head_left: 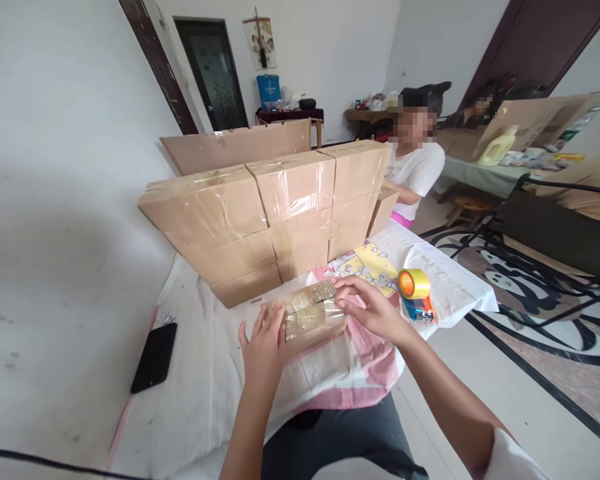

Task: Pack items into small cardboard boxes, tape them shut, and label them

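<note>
A small cardboard box (316, 337), wrapped in clear tape, lies on the cloth-covered table in front of me. My left hand (264, 333) rests against its left end, fingers spread and thumb apart from the box. At the opposite end, my right hand (367, 308) has its curved fingers and thumb on the box's upper right corner. The top shows a seam and a strip of exposed corrugated edge. To the right, a yellow tape roll (414, 284) sits on a blue and orange tape dispenser (419, 309).
Stacked taped cartons (300, 220) form a wall behind the box. A black phone (154, 358) lies at the left table edge. Yellow patterned cloth (373, 263) lies right of the stack. Another person (420, 167) sits beyond the table; a second is farther back.
</note>
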A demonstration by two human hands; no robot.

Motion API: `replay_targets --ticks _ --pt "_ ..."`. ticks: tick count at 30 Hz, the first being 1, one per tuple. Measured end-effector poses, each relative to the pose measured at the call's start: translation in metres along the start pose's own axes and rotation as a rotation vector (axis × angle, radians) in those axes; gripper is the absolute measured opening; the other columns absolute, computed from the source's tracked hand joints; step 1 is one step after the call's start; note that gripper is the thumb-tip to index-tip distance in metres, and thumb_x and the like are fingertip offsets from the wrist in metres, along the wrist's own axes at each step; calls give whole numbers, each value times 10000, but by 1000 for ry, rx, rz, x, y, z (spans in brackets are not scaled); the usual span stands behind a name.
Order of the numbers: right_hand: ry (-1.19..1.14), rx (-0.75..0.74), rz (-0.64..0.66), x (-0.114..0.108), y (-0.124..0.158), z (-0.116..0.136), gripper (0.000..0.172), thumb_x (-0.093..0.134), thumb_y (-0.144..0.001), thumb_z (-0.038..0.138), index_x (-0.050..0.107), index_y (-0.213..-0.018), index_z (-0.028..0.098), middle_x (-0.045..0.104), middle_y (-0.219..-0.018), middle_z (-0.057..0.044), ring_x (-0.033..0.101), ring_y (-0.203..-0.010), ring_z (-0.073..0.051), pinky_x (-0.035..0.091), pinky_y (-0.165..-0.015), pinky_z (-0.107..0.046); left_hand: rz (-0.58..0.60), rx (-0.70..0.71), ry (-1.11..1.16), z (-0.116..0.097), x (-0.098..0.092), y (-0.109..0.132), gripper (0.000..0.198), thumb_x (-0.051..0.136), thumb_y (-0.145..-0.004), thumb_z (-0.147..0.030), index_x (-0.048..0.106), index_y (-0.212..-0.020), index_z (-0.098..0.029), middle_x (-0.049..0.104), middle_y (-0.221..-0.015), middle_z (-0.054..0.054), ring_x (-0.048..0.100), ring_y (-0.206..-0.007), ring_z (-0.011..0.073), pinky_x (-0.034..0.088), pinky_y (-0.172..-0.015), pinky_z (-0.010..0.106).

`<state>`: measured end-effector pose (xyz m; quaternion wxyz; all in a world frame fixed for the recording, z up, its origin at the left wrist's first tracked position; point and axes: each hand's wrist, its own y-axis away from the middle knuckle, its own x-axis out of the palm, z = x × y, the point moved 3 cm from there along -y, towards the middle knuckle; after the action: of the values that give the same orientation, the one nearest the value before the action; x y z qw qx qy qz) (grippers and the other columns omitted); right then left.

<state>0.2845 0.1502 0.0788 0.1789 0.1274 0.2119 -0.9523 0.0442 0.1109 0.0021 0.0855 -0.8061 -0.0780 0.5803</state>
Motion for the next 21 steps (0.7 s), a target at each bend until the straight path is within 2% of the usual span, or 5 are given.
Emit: replay_targets --ticks 2,5,10,14,21 --pt "-70 39 102 13 -10 -6 238 610 -966 296 564 -1195 249 660 -875 -7 642 -869 -183 494 -859 -348 78 6 13 3 5 3 464 273 -1033 -212 567 -1374 -323 544 -1508 34 429 -1454 245 132 -1209 669" --pt "-124 78 249 34 -31 -25 260 594 -948 271 554 -1202 229 652 -861 3 643 -837 -170 490 -802 -316 106 22 14 5 7 7 424 309 -1044 -298 548 -1392 -330 474 -1560 36 371 -1492 246 119 -1211 685" --pt "-12 38 277 53 -65 -69 295 597 -897 232 554 -1188 202 621 -806 23 600 -729 -158 457 -726 -296 141 1 30 6 9 9 440 304 -1049 -364 518 -1430 -311 429 -1587 62 311 -1522 249 97 -1210 690" --pt "-25 81 259 46 -67 -77 297 596 -904 262 538 -1190 212 618 -776 25 595 -709 -170 456 -714 -310 156 -10 41 8 12 9 448 288 -1051 -377 514 -1433 -317 420 -1594 56 297 -1527 245 117 -1206 683" --pt "-185 120 126 15 -44 -48 319 684 -888 303 547 -1165 225 638 -822 22 632 -811 -164 463 -829 -314 142 -22 60 8 15 8 456 272 -1055 -356 511 -1440 -304 410 -1600 55 292 -1529 242 118 -1208 654"
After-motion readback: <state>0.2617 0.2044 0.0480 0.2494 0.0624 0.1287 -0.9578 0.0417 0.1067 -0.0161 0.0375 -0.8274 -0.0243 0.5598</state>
